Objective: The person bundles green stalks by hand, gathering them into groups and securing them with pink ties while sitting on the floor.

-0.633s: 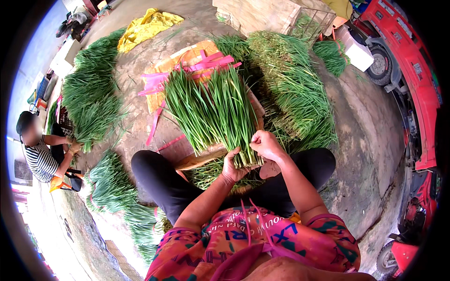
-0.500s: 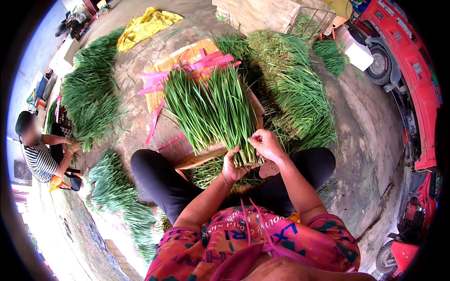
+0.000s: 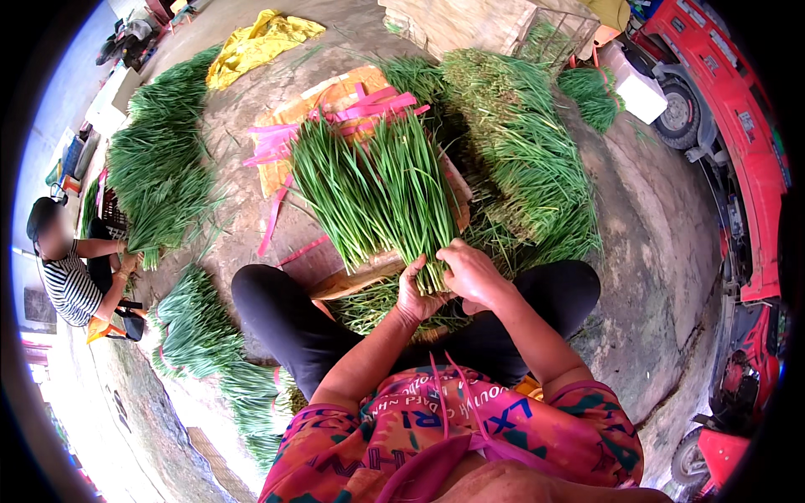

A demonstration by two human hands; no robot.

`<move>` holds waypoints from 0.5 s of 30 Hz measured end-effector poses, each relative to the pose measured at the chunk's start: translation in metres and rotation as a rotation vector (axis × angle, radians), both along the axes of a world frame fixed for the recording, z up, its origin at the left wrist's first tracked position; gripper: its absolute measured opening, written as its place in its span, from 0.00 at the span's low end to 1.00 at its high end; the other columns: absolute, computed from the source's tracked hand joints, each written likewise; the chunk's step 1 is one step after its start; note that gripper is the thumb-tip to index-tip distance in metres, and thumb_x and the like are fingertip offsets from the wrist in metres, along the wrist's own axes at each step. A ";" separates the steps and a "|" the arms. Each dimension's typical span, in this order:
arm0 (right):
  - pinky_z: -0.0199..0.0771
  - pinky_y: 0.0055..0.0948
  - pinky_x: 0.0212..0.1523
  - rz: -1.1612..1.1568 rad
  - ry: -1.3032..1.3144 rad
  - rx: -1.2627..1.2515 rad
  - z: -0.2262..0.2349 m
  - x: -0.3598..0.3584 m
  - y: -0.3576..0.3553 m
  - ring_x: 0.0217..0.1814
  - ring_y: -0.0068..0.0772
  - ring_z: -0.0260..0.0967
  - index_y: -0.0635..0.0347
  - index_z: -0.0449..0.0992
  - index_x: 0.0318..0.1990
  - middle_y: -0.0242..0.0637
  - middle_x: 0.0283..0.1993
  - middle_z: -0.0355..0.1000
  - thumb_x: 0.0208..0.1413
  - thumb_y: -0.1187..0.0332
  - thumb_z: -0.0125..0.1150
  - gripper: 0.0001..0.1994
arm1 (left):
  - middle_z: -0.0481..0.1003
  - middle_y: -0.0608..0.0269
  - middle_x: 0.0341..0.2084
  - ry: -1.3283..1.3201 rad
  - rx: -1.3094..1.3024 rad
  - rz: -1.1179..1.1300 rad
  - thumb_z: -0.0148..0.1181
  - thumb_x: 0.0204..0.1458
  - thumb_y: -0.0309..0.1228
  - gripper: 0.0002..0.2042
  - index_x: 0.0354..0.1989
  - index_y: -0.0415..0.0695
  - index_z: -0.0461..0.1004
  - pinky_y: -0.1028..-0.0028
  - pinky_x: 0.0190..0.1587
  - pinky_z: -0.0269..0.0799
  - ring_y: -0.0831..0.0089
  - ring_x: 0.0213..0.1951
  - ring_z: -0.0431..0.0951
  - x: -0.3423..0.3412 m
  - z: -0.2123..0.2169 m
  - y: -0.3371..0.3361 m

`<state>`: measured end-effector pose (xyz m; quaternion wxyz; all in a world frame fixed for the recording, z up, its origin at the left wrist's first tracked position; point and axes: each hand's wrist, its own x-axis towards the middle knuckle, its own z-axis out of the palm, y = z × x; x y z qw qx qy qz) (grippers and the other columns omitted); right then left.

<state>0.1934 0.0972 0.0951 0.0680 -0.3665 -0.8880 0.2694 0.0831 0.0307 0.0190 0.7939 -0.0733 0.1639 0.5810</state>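
from my feed: left hand (image 3: pixel 417 295) clenched around the cut end of a green chive bundle (image 3: pixel 377 193), right hand (image 3: pixel 471 272) gripping the same end just beside it. bundle lies on a cardboard sheet (image 3: pixel 352 281) between the knees (pink ties (image 3: pixel 352 113) beyond it).

Both forearms angled inward from lower edge, wrists meeting at centre between spread knees; left grip (image 3: pixel 417 289) curled closed, right grip (image 3: pixel 472 272) cupped palm-down just beside it, touching.
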 end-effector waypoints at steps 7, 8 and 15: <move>0.67 0.34 0.27 0.018 0.212 0.000 -0.012 0.005 0.010 0.24 0.41 0.66 0.63 0.70 0.20 0.42 0.23 0.65 0.38 0.77 0.57 0.02 | 0.68 0.53 0.46 -0.007 0.028 -0.022 0.52 0.44 0.47 0.27 0.50 0.43 0.64 0.50 0.50 0.62 0.57 0.48 0.68 0.001 -0.002 0.001; 0.67 0.35 0.27 -0.005 0.219 -0.010 -0.008 0.009 0.012 0.24 0.43 0.66 0.63 0.71 0.18 0.44 0.22 0.65 0.39 0.75 0.56 0.03 | 0.68 0.53 0.46 -0.007 0.040 -0.021 0.52 0.44 0.47 0.27 0.50 0.43 0.63 0.50 0.50 0.62 0.57 0.48 0.68 0.001 0.000 0.001; 0.67 0.33 0.28 -0.090 0.276 -0.145 0.007 0.016 0.009 0.24 0.42 0.67 0.63 0.74 0.21 0.44 0.20 0.67 0.37 0.75 0.58 0.01 | 0.68 0.53 0.47 -0.015 0.061 -0.029 0.51 0.44 0.49 0.29 0.51 0.42 0.62 0.49 0.51 0.61 0.56 0.49 0.68 0.004 0.003 0.003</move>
